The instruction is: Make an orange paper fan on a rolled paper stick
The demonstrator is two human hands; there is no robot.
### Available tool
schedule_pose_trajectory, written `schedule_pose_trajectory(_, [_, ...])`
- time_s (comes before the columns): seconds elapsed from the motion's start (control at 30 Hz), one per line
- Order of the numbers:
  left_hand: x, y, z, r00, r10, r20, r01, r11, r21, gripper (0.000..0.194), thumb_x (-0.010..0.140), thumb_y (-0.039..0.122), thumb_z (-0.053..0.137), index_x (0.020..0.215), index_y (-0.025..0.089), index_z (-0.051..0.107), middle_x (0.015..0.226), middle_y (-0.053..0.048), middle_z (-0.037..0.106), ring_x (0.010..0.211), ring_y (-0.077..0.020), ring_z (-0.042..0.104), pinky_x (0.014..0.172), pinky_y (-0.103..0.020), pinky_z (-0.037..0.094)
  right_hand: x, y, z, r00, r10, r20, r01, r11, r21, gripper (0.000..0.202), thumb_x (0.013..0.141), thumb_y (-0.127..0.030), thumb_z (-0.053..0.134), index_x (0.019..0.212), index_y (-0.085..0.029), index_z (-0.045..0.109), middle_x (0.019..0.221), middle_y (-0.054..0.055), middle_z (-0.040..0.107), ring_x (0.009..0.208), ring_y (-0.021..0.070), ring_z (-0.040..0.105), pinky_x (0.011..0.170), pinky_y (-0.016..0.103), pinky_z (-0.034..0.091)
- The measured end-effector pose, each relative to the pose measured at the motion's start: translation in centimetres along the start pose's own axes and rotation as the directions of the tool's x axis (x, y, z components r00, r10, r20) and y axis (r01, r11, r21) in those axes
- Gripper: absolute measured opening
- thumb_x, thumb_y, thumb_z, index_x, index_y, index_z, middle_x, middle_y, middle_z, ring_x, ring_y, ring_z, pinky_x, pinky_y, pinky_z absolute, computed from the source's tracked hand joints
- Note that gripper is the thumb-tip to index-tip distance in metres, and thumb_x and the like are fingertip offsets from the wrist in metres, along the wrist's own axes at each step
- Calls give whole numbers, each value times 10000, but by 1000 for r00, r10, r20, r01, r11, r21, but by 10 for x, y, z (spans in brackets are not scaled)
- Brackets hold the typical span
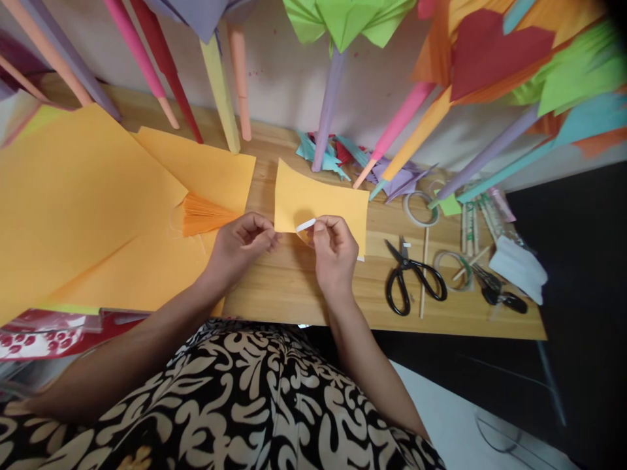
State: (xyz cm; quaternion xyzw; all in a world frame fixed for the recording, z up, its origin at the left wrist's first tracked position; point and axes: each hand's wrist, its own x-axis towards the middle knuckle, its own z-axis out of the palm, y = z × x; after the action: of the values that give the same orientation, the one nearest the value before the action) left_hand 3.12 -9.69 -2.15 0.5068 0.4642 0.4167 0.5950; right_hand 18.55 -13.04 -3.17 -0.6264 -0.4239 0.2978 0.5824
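A small yellow-orange paper sheet (318,196) lies on the wooden table, its upper left corner lifted a little. My right hand (336,251) is over the sheet's lower edge and pinches a short white strip (306,225) between thumb and finger. Just left of the sheet is my left hand (247,241), its thumb and fingertips pressed together near the sheet's lower left corner; what they hold, if anything, is too small to tell. An orange pleated paper fan (203,215) lies beyond my left hand, on larger yellow-orange sheets (88,209).
Black-handled scissors (409,271), a tape roll (421,209) and a thin wooden stick (425,267) lie on the table (284,294) at right. A second tape roll (453,271) and small black scissors (497,290) are farther right. Colourful paper flowers on stems (328,111) stand along the wall.
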Motion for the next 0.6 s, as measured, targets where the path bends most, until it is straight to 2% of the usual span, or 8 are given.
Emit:
schedule_pose_trajectory(0.13, [-1,-2,0,1000,17,-11,-18,999,-39,108,740,236,703,726,187,607,660,12,664,615,-111,615,642,-245,502,2,-3,-5,994,74,-85,-58,983,174,150,885,-362,552,824,-226,541,802,8,723,716,128,661,611,239,507])
schedule_pose_trajectory(0.23, [-4,-2,-1,1000,8,1,-8,999,-32,110,734,230,705,720,187,605,648,15,652,581,-105,593,599,-238,490,2,-6,-17,984,114,-140,-71,957,281,172,878,-383,572,848,-216,545,852,34,746,768,143,685,610,245,514])
schedule_pose_trajectory(0.43, [-15,5,-10,999,-38,23,37,998,54,93,747,228,694,713,194,615,613,13,643,521,-105,566,519,-228,472,0,-10,-56,951,116,-288,-37,963,266,158,855,-369,583,850,-214,557,831,11,722,762,122,678,601,223,502])
schedule_pose_trajectory(0.6, [-21,6,-21,998,-59,3,58,986,155,108,739,241,690,691,197,605,576,20,632,476,-99,537,489,-220,443,1,-3,-95,893,156,-421,-19,950,313,189,803,-377,638,859,-213,562,782,-11,711,697,103,679,547,194,489])
